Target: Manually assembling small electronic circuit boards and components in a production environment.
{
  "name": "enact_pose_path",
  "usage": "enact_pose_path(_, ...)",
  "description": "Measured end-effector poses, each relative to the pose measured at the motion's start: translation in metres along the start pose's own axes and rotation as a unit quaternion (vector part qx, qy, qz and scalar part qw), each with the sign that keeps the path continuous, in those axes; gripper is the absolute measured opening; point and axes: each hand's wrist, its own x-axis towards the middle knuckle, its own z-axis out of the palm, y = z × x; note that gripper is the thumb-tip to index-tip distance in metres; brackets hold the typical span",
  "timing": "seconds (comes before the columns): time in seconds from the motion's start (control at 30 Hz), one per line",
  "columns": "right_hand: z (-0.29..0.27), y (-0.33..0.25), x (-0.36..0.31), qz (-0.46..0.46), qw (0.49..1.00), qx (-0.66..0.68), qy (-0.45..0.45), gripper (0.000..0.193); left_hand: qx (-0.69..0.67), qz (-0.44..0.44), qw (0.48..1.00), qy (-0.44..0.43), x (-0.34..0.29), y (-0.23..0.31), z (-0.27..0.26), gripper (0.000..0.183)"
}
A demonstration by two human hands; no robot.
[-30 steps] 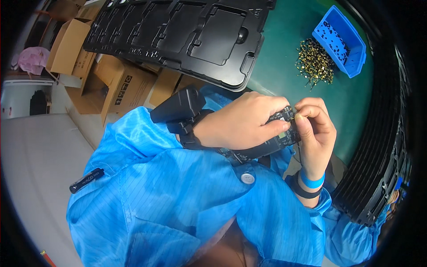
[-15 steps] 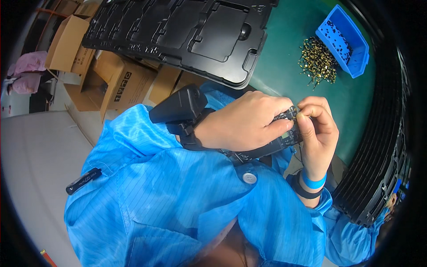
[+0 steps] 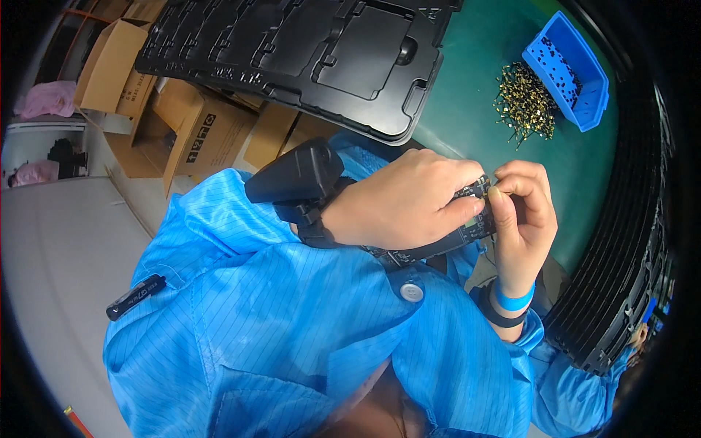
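A narrow dark circuit board (image 3: 439, 245) is held in front of my chest. My left hand (image 3: 401, 203) is closed on it, thumb on the near face, fingers behind. At the board's far right end, my right hand (image 3: 527, 208) pinches with thumb and index finger. Whatever lies between those fingertips is too small to make out. On the green table (image 3: 460, 109) beyond my hands lies a pile of small gold and black parts (image 3: 523, 102). Beside the pile, a blue bin (image 3: 597, 86) lies tipped toward it, with small dark pieces inside.
A large black moulded tray (image 3: 361, 55) covers the table's far left part. At the right stands a tall stack of black trays (image 3: 621, 233), with a blue sleeve (image 3: 573, 394) below it. Open cardboard boxes (image 3: 212, 139) stand at the left. A black device (image 3: 296, 175) is strapped to my left wrist.
My hands keep nearly the same hold on the board, with only slight finger movement. In the far left background, the lower pink shape has shifted down.
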Motion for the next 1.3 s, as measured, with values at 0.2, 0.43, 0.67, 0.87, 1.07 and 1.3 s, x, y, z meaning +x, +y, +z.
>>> enact_pose_path(0.2,0.003,0.003,0.000,-0.053,0.997,-0.047,0.031,0.010,0.000,0.001,1.000,-0.002,0.000,0.000,-0.001,0.020)
enact_pose_path(0.43,0.001,0.003,-0.006,-0.032,0.998,-0.017,0.047,0.008,-0.006,-0.012,1.000,-0.018,0.001,0.004,-0.004,0.018)
enact_pose_path(0.67,0.020,0.001,-0.012,-0.004,0.962,0.246,0.115,0.007,-0.493,-0.180,0.847,-0.091,-0.003,-0.003,0.005,0.028)
enact_pose_path(0.87,0.033,0.005,-0.020,0.005,0.937,0.302,0.174,0.008,-0.681,-0.231,0.675,-0.167,-0.012,-0.007,0.010,0.044)
enact_pose_path(1.07,0.027,0.005,-0.011,-0.062,0.930,0.301,0.203,0.012,-0.592,-0.164,0.757,-0.222,-0.005,-0.007,0.006,0.088)
enact_pose_path(1.3,0.016,0.006,-0.010,-0.053,0.934,0.299,0.186,0.008,-0.227,-0.149,0.954,-0.127,0.011,0.004,-0.033,0.052)
